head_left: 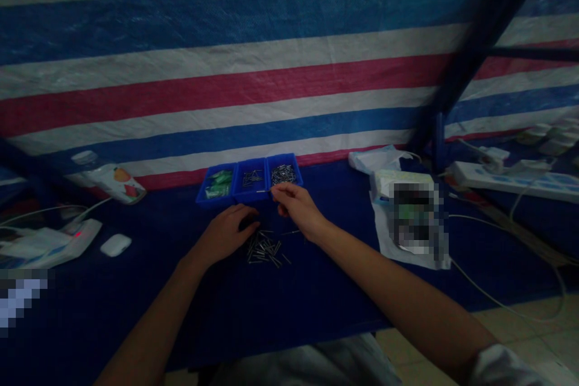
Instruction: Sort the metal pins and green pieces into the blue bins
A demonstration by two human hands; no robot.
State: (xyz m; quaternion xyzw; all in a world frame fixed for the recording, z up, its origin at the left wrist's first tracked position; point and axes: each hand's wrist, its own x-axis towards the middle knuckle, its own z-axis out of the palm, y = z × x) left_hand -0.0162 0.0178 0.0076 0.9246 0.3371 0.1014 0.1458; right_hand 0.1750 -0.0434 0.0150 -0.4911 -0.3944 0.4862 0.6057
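Observation:
My right hand (292, 202) pinches a thin metal pin (262, 192) between thumb and fingertips, in front of the blue bins. The pin points left. My left hand (230, 229) rests on the table with its fingers loosely bent and thumb apart, beside a loose pile of thin metal pins (262, 250). One more pin (290, 232) lies under my right wrist. Three joined blue bins stand behind my hands: the left bin (202, 193) has green packets, the middle bin (244, 193) a few metal pins, the right bin (296, 163) many small metal pieces.
A plastic bottle (120, 184), a white case (116, 245) and a power strip (79, 244) are on the left. To the right, a blurred-out object (416, 217) sits on white paper (384, 241) beside a cable (479, 298). A striped tarp (226, 84) hangs behind the table.

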